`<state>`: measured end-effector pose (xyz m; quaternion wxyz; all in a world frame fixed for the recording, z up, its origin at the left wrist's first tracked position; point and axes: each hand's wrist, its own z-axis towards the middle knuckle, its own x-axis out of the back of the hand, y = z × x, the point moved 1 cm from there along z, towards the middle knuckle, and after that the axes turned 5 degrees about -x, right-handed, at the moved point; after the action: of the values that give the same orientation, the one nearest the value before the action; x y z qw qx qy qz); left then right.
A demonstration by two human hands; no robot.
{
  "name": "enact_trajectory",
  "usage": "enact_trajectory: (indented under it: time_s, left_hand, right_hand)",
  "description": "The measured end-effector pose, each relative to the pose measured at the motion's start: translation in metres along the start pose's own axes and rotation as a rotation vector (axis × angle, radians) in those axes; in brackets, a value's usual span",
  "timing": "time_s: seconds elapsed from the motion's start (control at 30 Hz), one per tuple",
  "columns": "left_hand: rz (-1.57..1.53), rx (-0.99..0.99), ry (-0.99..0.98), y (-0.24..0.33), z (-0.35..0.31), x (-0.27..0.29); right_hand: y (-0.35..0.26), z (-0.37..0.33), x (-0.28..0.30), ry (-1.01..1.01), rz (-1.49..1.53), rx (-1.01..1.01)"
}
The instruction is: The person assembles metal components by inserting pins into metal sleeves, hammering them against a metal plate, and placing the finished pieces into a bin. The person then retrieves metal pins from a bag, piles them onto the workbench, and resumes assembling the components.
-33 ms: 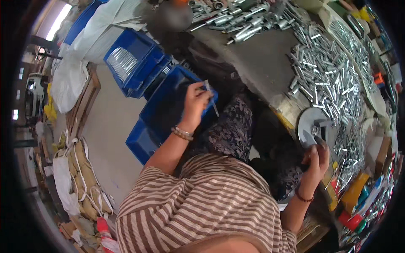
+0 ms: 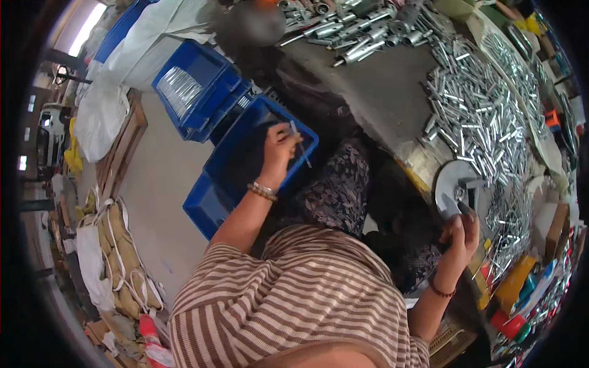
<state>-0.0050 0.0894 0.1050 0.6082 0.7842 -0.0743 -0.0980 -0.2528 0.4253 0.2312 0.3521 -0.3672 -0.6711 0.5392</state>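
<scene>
My left hand (image 2: pixel 278 152) is closed round a slim silver metal rod (image 2: pixel 307 158), whose thicker pale end pokes out above the fingers. It hovers over the right part of a deep blue plastic bin (image 2: pixel 205 205). My right hand (image 2: pixel 459 238) is at the bench edge, its fingers curled and pinched together, just below a round metal disc (image 2: pixel 446 190) carrying a small upright metal block (image 2: pixel 470 191). One fingertip there looks dark, perhaps covered. Whether those fingers hold anything is too small to tell.
Another blue bin (image 2: pixel 211 69) beyond holds neatly laid silver rods (image 2: pixel 180 91). A heap of short metal tubes (image 2: pixel 478 110) covers the bench's right side, with larger metal sockets (image 2: pixel 368 37) at the back. A wooden pallet (image 2: pixel 123 144) and tan sacks (image 2: pixel 119 257) are at left.
My left hand has shifted slightly left with the rod, further over the blue bin. My right hand stays by the disc, with its fingers slightly shifted.
</scene>
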Motion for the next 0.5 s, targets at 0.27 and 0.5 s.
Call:
enact_trajectory:
  time_s: [0.27,0.5]
  left_hand:
    - [0.014,0.186,0.234,-0.132,0.115,0.069]
    - [0.130,0.152,0.331,-0.172,0.183,0.080]
  right_hand:
    - [0.012,0.000,0.001,0.106,0.001,0.013]
    - [0.013,0.000,0.004,0.100,0.000,0.015]
